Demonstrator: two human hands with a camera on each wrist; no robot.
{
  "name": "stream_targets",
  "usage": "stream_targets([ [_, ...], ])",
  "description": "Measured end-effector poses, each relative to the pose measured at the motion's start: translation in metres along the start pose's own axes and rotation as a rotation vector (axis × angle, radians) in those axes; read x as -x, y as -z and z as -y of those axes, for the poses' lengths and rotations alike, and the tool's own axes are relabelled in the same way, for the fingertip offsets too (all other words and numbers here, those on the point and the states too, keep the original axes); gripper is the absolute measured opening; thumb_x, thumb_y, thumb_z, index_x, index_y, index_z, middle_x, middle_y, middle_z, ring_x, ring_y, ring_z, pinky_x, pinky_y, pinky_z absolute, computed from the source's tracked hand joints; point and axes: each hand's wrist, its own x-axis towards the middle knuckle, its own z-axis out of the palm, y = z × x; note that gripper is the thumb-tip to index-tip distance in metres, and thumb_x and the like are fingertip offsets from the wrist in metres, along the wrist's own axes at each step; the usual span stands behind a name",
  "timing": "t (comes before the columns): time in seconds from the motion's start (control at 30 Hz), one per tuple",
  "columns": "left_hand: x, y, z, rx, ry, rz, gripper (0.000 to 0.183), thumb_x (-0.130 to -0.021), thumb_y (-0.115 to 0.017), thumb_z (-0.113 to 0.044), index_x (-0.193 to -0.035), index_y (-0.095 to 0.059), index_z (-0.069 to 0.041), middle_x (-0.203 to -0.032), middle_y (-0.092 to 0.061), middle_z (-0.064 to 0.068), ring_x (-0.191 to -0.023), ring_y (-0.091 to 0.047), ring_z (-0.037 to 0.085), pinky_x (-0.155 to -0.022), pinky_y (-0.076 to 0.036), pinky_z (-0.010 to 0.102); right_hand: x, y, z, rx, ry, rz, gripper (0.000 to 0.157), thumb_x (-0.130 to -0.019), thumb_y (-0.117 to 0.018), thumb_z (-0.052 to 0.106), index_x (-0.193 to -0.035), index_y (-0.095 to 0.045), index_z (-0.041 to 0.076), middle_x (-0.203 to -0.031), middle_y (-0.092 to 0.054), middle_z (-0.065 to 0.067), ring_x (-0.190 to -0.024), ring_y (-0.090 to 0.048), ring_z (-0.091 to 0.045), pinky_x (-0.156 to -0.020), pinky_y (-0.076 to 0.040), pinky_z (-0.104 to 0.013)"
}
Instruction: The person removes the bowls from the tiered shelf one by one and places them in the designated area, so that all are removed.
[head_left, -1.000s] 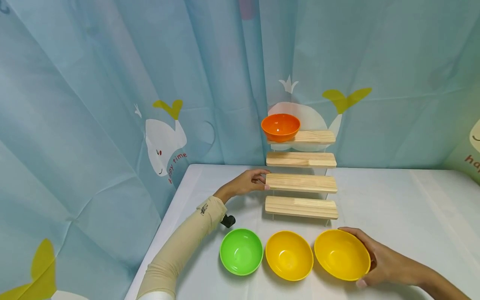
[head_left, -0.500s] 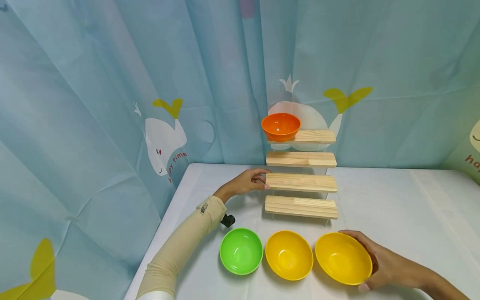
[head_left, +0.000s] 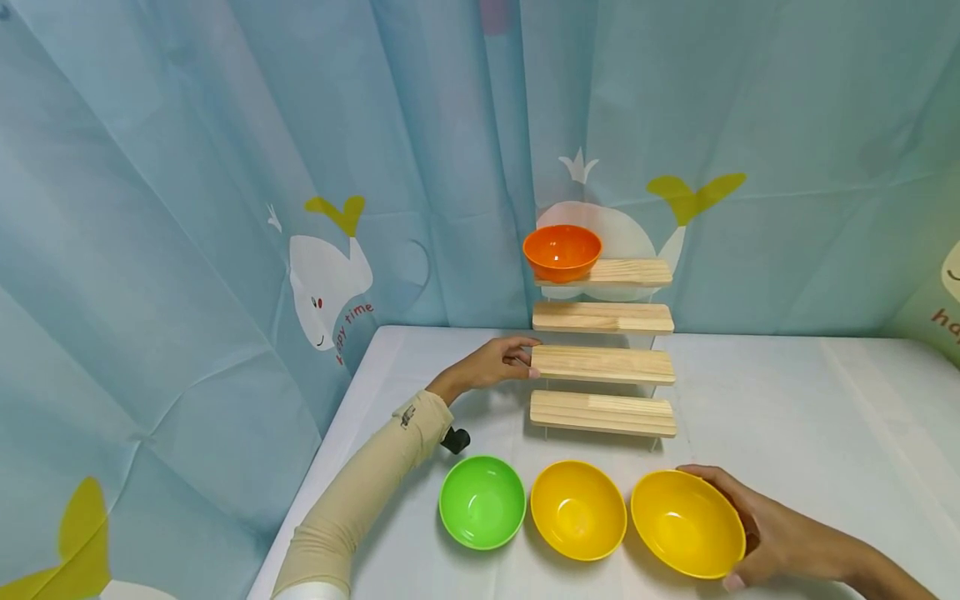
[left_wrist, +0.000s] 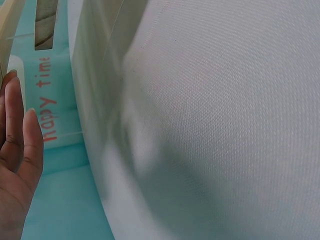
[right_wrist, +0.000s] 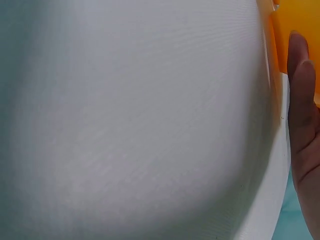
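Note:
My right hand [head_left: 776,533] holds a yellow bowl [head_left: 686,521] by its right side, thumb near the front and fingers at the back of the rim. The bowl tilts a little; whether it touches the table I cannot tell. In the right wrist view, the fingers [right_wrist: 302,100] lie along the yellow bowl [right_wrist: 305,25]. At the stepped wooden rack [head_left: 603,364], my left hand [head_left: 495,364] pinches the left end of the second board from the bottom. Part of that wooden board [left_wrist: 7,35] shows in the left wrist view beside the left hand [left_wrist: 17,165].
Left of the held bowl stand a second yellow bowl [head_left: 577,512] and a green bowl [head_left: 482,504], in a row before the rack. An orange bowl [head_left: 561,252] sits at the left of the top board. A blue curtain [head_left: 465,167] hangs behind the white table [head_left: 787,400].
My right hand has moved the right-hand yellow bowl slightly toward me, and its tilt has changed a little. My left hand stays at the rack.

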Motion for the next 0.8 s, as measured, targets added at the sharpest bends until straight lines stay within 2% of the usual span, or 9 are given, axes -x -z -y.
stream_targets([
  [0.17,0.0,0.0,-0.001,-0.002,0.008,0.006,0.063,-0.097,-0.069,-0.023,-0.152,-0.043,-0.009,-0.122,-0.068,0.011,-0.116,-0.064,0.022,-0.1,-0.052,0.031,0.0,0.004,-0.013,-0.029,0.041,0.019,0.095,-0.086,-0.076,0.022,-0.158,-0.014,0.022,-0.152,-0.04,0.009,-0.126,-0.052,-0.017,-0.091,-0.055,-0.034],
  [0.37,-0.001,0.0,0.0,0.001,0.008,0.012,0.064,-0.098,-0.068,-0.022,-0.153,-0.041,-0.006,-0.121,-0.068,0.011,-0.116,-0.064,0.022,-0.099,-0.052,0.031,0.001,0.005,-0.018,-0.007,0.059,0.007,0.094,-0.086,-0.074,0.016,-0.159,-0.014,0.021,-0.151,-0.041,0.01,-0.121,-0.053,-0.018,-0.083,-0.056,-0.036],
  [0.6,0.0,0.0,-0.001,-0.004,0.018,0.005,0.062,-0.097,-0.069,-0.022,-0.152,-0.043,-0.011,-0.122,-0.068,0.01,-0.115,-0.064,0.021,-0.099,-0.052,0.031,0.002,0.001,-0.012,0.001,0.062,0.002,0.095,-0.086,-0.075,0.016,-0.159,-0.014,0.02,-0.151,-0.041,0.013,-0.121,-0.053,-0.016,-0.083,-0.055,-0.035],
  [0.8,0.001,-0.001,-0.001,-0.011,0.02,0.005,0.064,-0.097,-0.069,-0.023,-0.153,-0.042,-0.009,-0.123,-0.068,0.011,-0.116,-0.064,0.022,-0.099,-0.052,0.032,0.002,0.001,-0.016,0.011,0.095,0.01,0.096,-0.087,-0.074,0.014,-0.16,-0.012,0.019,-0.152,-0.04,0.013,-0.122,-0.054,-0.017,-0.086,-0.056,-0.034],
])
